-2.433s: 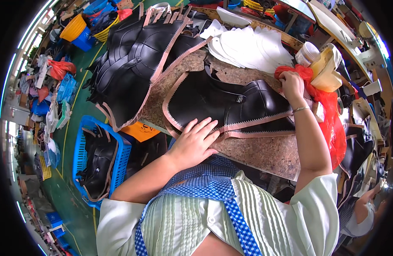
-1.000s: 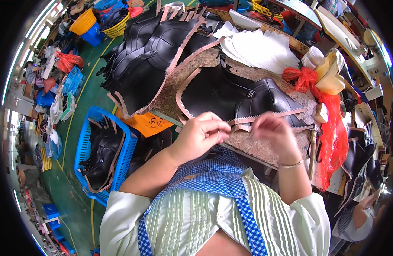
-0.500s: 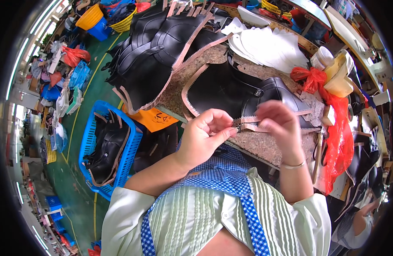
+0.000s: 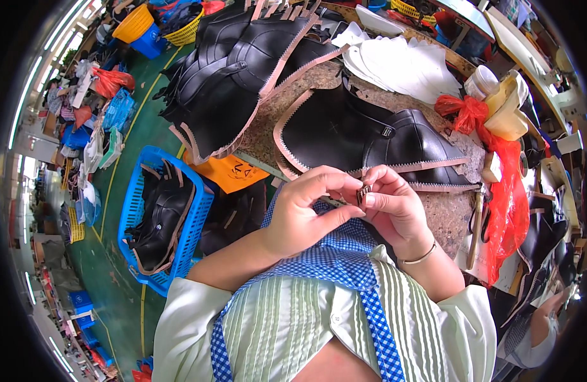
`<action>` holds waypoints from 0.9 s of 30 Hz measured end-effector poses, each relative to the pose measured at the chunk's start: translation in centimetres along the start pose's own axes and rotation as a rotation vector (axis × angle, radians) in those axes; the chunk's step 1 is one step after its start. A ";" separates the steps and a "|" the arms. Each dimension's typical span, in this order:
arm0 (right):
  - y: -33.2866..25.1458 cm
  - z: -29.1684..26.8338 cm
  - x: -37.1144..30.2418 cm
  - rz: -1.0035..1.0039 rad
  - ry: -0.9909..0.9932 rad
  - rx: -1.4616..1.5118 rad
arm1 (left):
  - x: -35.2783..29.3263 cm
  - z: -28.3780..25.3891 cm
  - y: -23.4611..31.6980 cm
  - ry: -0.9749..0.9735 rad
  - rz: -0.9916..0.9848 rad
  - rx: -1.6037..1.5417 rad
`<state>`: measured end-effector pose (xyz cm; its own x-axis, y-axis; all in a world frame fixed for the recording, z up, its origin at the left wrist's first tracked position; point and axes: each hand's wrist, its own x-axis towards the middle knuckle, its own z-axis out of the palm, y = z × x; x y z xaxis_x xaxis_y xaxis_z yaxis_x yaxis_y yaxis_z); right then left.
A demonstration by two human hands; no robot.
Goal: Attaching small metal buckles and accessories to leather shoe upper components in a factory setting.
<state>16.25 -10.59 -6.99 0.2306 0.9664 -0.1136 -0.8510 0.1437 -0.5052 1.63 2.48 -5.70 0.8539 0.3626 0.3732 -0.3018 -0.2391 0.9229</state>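
Observation:
My left hand and my right hand meet in front of my chest, at the near edge of the worktable. Between their fingertips is a small, dark, ridged metal piece, partly covered by the fingers. My right thumb and forefinger pinch it; my left fingertips close on its other side. Just beyond the hands a black leather boot upper lies flat, with pinkish-brown zipper tape along its edges and a small buckle-like tab. To its left, a pile of similar black uppers overhangs the table.
White cut pieces are stacked at the back of the speckled tabletop. A red plastic bag hangs at the right beside a hammer-like tool. A blue basket holding uppers stands at left, near an orange cloth.
My right hand has come left and down to meet my left fingertips, and the small ridged piece now shows between them. The upper on the table now shows more of its near edge.

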 end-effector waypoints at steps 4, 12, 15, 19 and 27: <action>1.0 0.6 0.0 0.025 0.010 0.151 | 0.2 -0.1 0.6 0.081 0.336 0.553; 1.2 0.2 -0.5 0.133 -0.016 0.169 | 0.6 -1.5 1.5 0.017 0.450 0.649; 1.3 0.7 -0.6 0.026 0.007 0.013 | 0.2 -1.7 1.7 -0.013 0.363 0.618; 0.0 1.4 -0.4 -0.755 -0.132 -1.105 | 0.1 -1.5 2.5 -0.052 -0.092 0.138; -0.2 2.7 -1.1 -0.919 -0.089 -1.357 | 0.5 -0.9 3.0 0.086 0.208 0.434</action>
<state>14.90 -11.11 -4.40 0.3278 0.6828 0.6530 0.5710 0.4075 -0.7127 0.72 2.78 -2.69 0.7506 0.3362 0.5688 -0.2423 -0.6609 0.7103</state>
